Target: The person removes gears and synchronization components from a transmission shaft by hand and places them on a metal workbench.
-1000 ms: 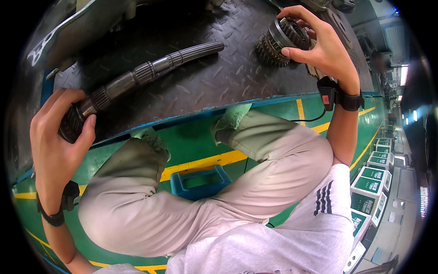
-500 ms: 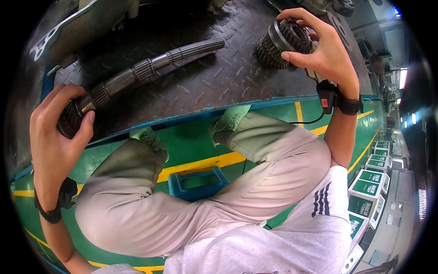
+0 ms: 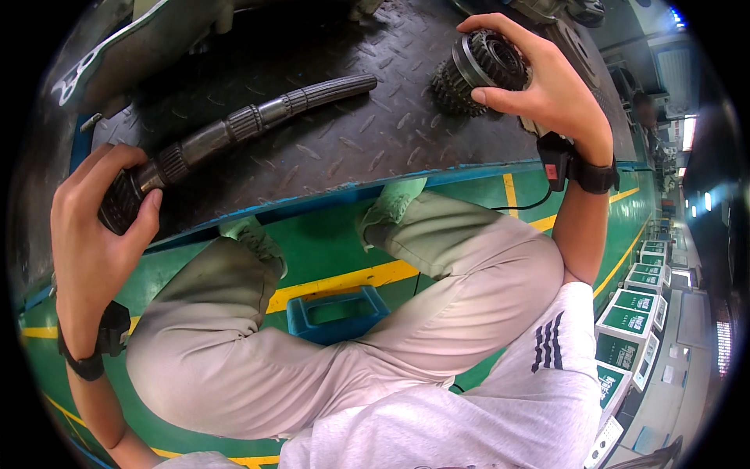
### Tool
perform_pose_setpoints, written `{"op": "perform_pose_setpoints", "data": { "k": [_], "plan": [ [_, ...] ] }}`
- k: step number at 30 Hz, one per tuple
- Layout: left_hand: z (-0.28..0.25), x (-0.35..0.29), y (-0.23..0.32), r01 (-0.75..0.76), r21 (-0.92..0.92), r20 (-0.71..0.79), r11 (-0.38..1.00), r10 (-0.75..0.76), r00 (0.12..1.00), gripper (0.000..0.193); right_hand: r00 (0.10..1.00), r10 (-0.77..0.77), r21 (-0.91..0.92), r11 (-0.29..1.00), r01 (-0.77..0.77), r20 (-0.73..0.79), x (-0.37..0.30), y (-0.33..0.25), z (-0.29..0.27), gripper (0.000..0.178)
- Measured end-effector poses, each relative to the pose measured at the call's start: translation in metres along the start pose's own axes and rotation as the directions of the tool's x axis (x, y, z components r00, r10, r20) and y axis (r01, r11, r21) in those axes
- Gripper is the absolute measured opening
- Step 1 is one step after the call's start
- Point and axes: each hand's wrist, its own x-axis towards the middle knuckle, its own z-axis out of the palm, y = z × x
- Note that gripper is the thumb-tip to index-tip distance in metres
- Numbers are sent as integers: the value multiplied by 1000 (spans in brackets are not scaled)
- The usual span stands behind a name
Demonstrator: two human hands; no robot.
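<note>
— What is gripped at the shaft [image 3: 250, 121]?
— Its thick toothed end is clasped by the left hand [image 3: 94, 234]; the thumb is set on the near side, and the fingers are curled over the far side.
— And by the right hand [image 3: 551, 98]?
— The gears [image 3: 488, 62], stacked together, are held past the shaft's thin end, well apart from it. They are spanned between a widely spread thumb and fingers.
— Is either part lifted?
— That cannot be told. Both are seen over the dark table [image 3: 336, 160], with the shaft slanted away to the right.
— What is found farther out?
— Beyond the shaft, a metal casing [image 3: 152, 55] is seen. On the shaft's near side, below the table's edge, a blue plastic frame [image 3: 336, 328] is placed on the green floor [image 3: 469, 191], which is marked with yellow lines.
</note>
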Motion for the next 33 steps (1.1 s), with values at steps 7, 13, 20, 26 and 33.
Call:
{"op": "perform_pose_setpoints", "data": {
  "k": [7,13,20,26,33],
  "plan": [
    [-2,2,1,30,8,49,1000,-30,998,31,990,-138,-50,989,136,-31,3,12,1,60],
    [0,4,4,6,2,23,1000,-6,1000,30,990,97,79,991,-105,106,6,-16,-5,57],
    [0,3,6,33,-7,13,999,-33,999,31,984,-172,-90,980,176,47,8,9,4,57],
    [-2,5,6,10,-37,14,999,-9,1000,32,995,-100,-84,991,101,20,7,7,0,55],
    [-7,7,-5,-20,-66,67,998,24,997,32,971,-236,-150,959,241,45,50,-62,-1,59]
  ]
}}
